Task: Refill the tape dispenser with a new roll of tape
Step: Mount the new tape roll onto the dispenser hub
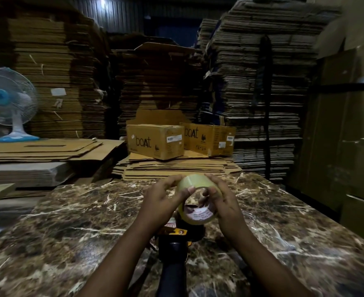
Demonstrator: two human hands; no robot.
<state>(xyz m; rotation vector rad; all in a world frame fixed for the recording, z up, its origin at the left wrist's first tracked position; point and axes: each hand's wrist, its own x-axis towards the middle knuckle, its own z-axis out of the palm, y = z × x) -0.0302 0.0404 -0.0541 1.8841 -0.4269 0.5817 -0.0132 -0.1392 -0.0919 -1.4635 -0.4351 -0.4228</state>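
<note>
At the bottom centre of the frame I see the tape dispenser, a black-handled gun with a yellow fitting, lying on the marble table with its handle toward me. Just above it I hold the new roll of clear tape between both hands. My left hand curls round the roll's left side, thumb pressed across its face. My right hand grips the right side, one finger hooked into the core. I cannot tell whether the roll touches the dispenser's hub or hangs just over it.

My judgement is that I am hunting for the tape's free end or lining the core up with the spindle. The risks from here: clear tape in this dim light hides its loose end, so I could mount the roll the wrong way round; a crooked push could jam the core; and the dispenser, unheld, could slide across the smooth marble.

The core carries a printed label, too small to read. Beyond the table, mid-frame, two cartons read "boAt". A white and blue table fan stands at the left edge, and stacks of flattened cardboard fill the background.
</note>
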